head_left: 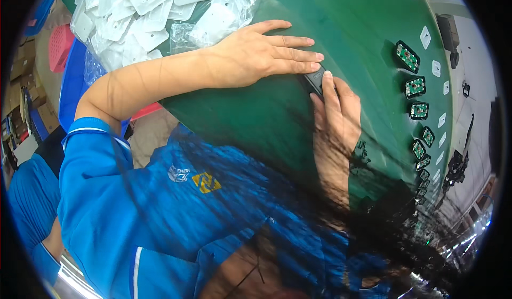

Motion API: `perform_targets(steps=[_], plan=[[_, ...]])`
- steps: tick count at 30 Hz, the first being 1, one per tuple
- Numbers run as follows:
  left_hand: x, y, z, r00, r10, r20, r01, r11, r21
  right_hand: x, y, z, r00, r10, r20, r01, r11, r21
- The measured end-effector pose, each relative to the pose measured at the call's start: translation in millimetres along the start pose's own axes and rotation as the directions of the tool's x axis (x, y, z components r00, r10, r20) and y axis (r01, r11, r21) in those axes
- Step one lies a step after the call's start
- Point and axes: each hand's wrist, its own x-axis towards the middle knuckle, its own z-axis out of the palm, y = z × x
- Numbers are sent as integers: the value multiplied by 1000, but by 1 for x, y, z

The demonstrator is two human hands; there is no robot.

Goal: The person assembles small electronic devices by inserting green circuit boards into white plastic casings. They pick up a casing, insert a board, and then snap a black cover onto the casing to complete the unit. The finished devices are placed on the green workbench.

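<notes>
Taking the case [316, 81] as the clock's centre, the left forearm [154, 83] lay at nine, close beside the bag [184, 37] at ten, so a careless sweep could have snagged it and spilled its white plates [146, 19]. The left hand [261, 54] was at ten, fingers straight and spread, two of them over the case's upper end; its thumb was hidden, so I couldn't tell whether it pinched. Uneven pressure there could have twisted the case free of the right hand [338, 112], which was clamped on it from five o'clock, thumb against the side.

Around them, a pink basket [60, 48] and a blue tub [70, 94] stood at nine, beyond the green table [224, 115]. A row of boards [415, 87] curved from half past two to half past four, white tabs [425, 37] outside it; a hard slip towards three could have knocked them. Dark strands [394, 203] at five stood in the way, crossing the row's lower end.
</notes>
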Motion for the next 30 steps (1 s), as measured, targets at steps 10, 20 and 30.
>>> perform_targets(steps=[10,20,30], plan=[[48,1,14,970,-95,-224,48,978,-205,24,61,-15,929,260,264,-371,637,676],[70,22,0,858,-469,209,427,425,-798,16,47,-14,894,406,189,-371,434,821],[155,-41,7,690,-707,154,500,312,-808,11,78,-24,863,483,-146,-236,643,729]])
